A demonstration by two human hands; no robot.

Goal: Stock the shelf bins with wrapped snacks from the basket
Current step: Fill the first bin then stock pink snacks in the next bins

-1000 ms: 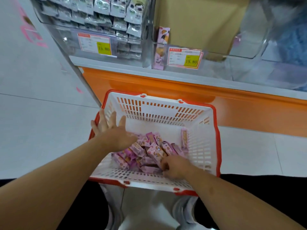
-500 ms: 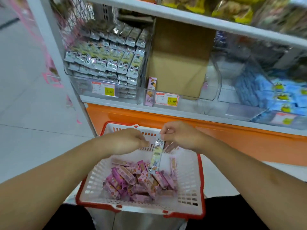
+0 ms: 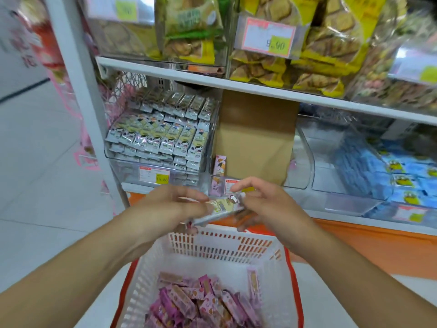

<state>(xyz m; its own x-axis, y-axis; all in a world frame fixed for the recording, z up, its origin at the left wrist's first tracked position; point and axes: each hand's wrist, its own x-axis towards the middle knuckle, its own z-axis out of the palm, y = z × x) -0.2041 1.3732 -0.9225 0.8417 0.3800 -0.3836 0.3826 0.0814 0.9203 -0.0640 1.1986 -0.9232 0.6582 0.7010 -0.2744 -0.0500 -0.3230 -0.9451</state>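
Pale tiled floor (image 3: 35,185) (glossy)

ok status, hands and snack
Left hand and right hand both pinch one yellow wrapped snack above basket. Path to bins unobstructed.

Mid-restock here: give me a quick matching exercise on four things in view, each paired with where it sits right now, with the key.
Things:
1. pink snacks
2. pale yellow snack
3. cardboard box
4. blue packs

Places:
A. middle bin on the shelf
B. held between left hand and right hand
C. right-side bin
D. bottom of the basket

Pairs: 1-D, 2-B, 3-A, 4-C
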